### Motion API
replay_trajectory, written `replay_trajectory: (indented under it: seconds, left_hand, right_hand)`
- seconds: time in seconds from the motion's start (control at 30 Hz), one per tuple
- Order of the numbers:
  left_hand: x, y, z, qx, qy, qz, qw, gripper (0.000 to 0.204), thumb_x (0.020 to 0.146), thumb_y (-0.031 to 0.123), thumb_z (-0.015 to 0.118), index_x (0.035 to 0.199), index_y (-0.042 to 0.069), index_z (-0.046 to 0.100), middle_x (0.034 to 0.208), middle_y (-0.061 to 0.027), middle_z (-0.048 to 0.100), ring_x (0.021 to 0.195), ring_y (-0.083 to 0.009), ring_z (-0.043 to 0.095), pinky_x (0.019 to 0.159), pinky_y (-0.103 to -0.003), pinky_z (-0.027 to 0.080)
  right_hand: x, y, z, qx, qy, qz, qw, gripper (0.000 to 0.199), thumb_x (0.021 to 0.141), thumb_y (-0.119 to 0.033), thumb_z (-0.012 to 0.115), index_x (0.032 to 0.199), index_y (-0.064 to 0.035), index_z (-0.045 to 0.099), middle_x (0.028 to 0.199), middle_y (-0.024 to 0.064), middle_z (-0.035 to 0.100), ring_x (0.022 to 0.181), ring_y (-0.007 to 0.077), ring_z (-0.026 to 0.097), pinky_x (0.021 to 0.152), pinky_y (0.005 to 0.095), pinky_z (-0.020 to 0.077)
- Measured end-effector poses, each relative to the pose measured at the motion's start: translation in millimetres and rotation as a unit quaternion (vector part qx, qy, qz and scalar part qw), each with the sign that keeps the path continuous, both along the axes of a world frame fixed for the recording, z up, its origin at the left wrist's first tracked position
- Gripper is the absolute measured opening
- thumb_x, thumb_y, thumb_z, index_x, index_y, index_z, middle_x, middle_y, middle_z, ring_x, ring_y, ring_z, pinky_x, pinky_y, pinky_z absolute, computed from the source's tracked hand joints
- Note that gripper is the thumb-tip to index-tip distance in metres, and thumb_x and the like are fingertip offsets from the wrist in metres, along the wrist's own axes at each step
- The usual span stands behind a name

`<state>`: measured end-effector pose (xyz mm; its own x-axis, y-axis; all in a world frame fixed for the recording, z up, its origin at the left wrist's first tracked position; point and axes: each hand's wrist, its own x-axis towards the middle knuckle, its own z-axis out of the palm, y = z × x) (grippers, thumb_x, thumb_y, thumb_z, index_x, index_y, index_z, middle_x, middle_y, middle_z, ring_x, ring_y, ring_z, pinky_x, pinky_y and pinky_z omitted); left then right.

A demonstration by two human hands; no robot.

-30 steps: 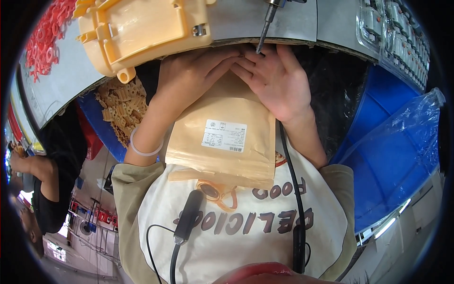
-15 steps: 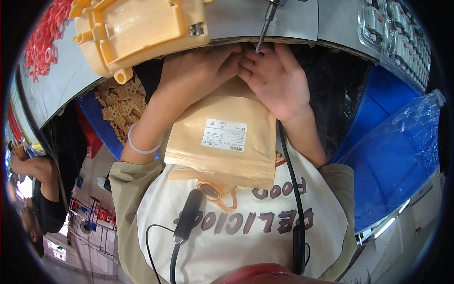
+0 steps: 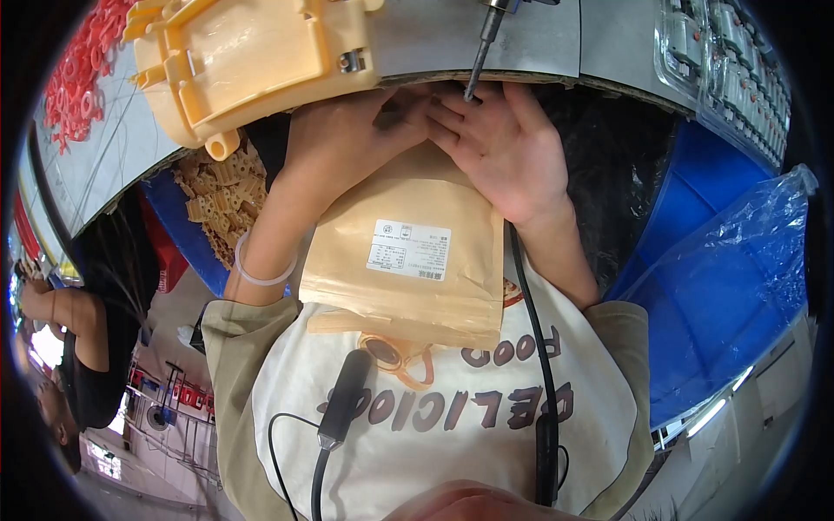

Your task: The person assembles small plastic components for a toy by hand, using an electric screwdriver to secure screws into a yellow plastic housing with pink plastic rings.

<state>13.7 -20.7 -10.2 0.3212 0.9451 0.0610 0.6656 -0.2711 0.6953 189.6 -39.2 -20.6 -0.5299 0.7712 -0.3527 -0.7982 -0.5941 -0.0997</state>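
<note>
Against the near edge of the grey worktop (image 3: 530, 39), both hands meet over the top end of a tan paper pouch (image 3: 408, 247) that lies on the person's chest. Left hand (image 3: 347, 139) rests just below the yellow plastic housing (image 3: 252, 65), its fingers curled at the pouch's upper edge; whether that grip is clamped on anything I cannot tell. Right hand (image 3: 508, 143) lies fingers apart and flat on the pouch, just below the screwdriver bit (image 3: 478, 61).
</note>
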Motion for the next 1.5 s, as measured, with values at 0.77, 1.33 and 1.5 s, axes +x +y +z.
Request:
replay_trajectory:
  seconds: [0.77, 1.33, 1.5]
  left_hand:
    - [1, 3, 0, -0.008, 0.065, -0.032, 0.997, 0.023, 0.077, 0.029, 0.067, 0.094, 0.014, 0.068, 0.068, -0.0032, 0.065, 0.052, -0.0181, 0.059, 0.05, -0.029, 0.047]
    - [-3, 4, 15, -0.182, 0.029, 0.056, 0.981, 0.03, 0.074, 0.034, 0.065, 0.091, 0.009, 0.065, 0.066, -0.0049, 0.06, 0.056, -0.0175, 0.056, 0.054, -0.03, 0.046]
    - [-15, -2, 2, -0.257, -0.02, 0.111, 0.96, 0.033, 0.072, 0.036, 0.064, 0.09, 0.008, 0.065, 0.063, -0.0054, 0.058, 0.055, -0.0189, 0.056, 0.053, -0.03, 0.045]
  right_hand:
    - [-1, -5, -5, 0.01, -0.022, -0.024, 0.999, 0.036, 0.095, -0.035, 0.04, 0.115, -0.0065, 0.049, 0.119, 0.0076, 0.053, 0.114, 0.022, 0.045, 0.103, 0.0352, 0.0294]
    - [-1, -2, -7, -0.003, 0.064, -0.026, 0.998, 0.046, 0.094, -0.038, 0.038, 0.121, -0.0009, 0.045, 0.126, 0.0187, 0.048, 0.121, 0.0324, 0.042, 0.108, 0.0424, 0.0265]
    - [-3, 1, 2, -0.051, 0.013, -0.041, 0.998, 0.05, 0.094, -0.038, 0.038, 0.126, 0.0006, 0.04, 0.129, 0.0234, 0.044, 0.126, 0.037, 0.036, 0.112, 0.0459, 0.0199]
